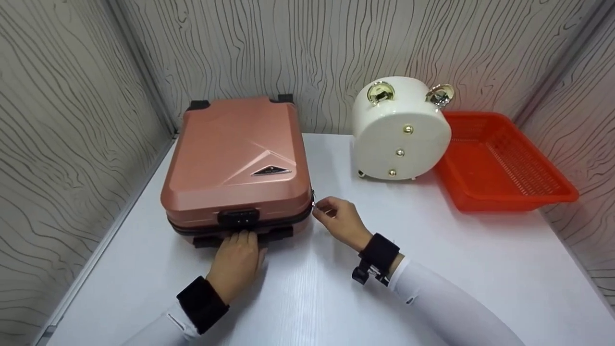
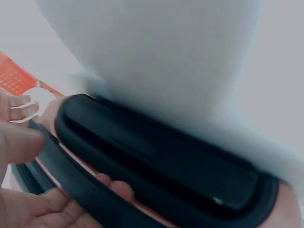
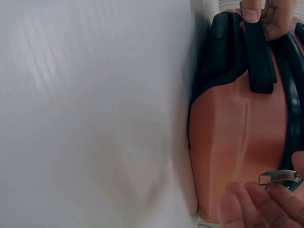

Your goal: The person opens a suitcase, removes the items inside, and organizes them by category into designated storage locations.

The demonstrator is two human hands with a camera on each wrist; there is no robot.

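Observation:
A pink hard-shell suitcase (image 1: 235, 144) lies flat on the table, its combination lock (image 1: 239, 217) facing the near side. My left hand (image 1: 236, 262) grips the black carry handle (image 2: 80, 173) below that lock; in the left wrist view its fingertips show through the gap behind the handle. At the suitcase's near right corner, my right hand (image 1: 343, 222) pinches a metal zipper pull (image 3: 279, 177). The right wrist view has the pull between thumb and fingers, beside the black zipper band (image 3: 290, 99). In the head view the closed-looking seam runs round the near side.
A white round case (image 1: 401, 139) with gold studs and two gold ear-like knobs stands upright at the back. To its right sits a red plastic basket (image 1: 509, 198). Patterned panels (image 1: 307, 57) wall the white table (image 1: 307, 307) at the back and sides.

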